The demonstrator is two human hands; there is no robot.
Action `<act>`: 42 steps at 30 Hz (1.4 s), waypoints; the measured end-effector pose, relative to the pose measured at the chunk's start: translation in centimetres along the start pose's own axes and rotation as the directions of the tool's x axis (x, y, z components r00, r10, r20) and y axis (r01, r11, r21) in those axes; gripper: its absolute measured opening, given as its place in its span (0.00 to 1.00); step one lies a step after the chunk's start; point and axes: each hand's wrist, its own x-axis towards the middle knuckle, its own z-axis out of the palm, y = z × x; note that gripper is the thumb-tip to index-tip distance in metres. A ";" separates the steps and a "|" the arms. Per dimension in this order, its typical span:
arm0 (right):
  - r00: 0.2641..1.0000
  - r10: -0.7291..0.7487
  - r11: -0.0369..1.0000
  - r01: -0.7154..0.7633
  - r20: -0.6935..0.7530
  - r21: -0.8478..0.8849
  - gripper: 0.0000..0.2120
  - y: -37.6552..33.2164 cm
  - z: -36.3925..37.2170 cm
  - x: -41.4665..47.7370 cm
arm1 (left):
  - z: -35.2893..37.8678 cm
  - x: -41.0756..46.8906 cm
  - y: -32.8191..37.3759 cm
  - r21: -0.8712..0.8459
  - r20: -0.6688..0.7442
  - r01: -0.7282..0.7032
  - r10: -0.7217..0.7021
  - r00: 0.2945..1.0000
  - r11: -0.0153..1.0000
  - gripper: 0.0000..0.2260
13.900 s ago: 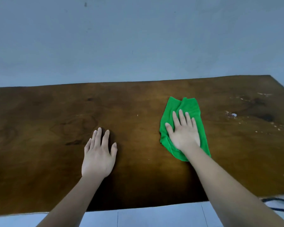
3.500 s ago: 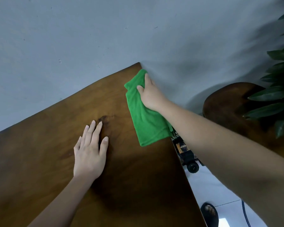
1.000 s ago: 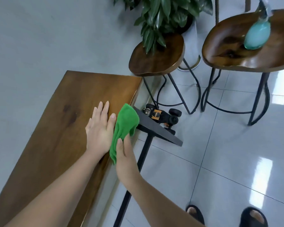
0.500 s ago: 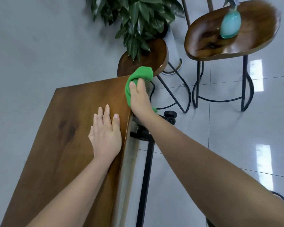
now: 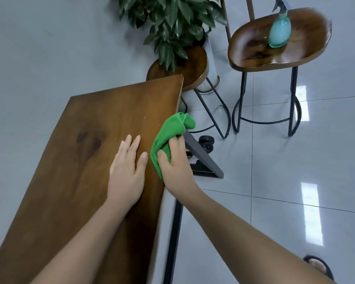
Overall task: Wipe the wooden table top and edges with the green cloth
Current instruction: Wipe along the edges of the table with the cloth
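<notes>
green cloth (image 5: 170, 136) gripped in right hand (image 5: 175, 167) at wooden table (image 5: 90, 160) edge, left hand (image 5: 127, 173) flat, open

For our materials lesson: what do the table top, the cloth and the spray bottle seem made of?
Table top: wood, looks varnished; visible grain, dark knots.
Cloth: soft green fabric, possibly microfibre; bunches in the right hand.
Spray bottle: translucent teal, plastic or glass; unclear.

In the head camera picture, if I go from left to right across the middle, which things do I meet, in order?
Wooden table → left hand flat on the top → green cloth at the table edge → right hand gripping the cloth → stool with the spray bottle.
</notes>
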 end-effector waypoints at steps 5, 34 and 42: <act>0.999 -0.016 0.992 0.012 -0.031 -0.128 0.26 -1.3 0.8 -1.7 | -0.8 -4.4 -3.5 0.034 0.031 0.020 -0.021 0.999 0.999 0.29; 0.994 0.104 0.987 -0.106 0.019 0.125 0.33 2.1 4.2 -11.5 | 0.2 -5.0 -3.9 0.128 -0.046 0.015 -0.009 0.999 0.992 0.30; 0.999 -0.031 0.998 0.028 -0.040 -0.064 0.30 0.3 2.3 -4.1 | 0.3 -4.9 -4.1 0.111 -0.053 -0.002 0.008 0.999 0.994 0.29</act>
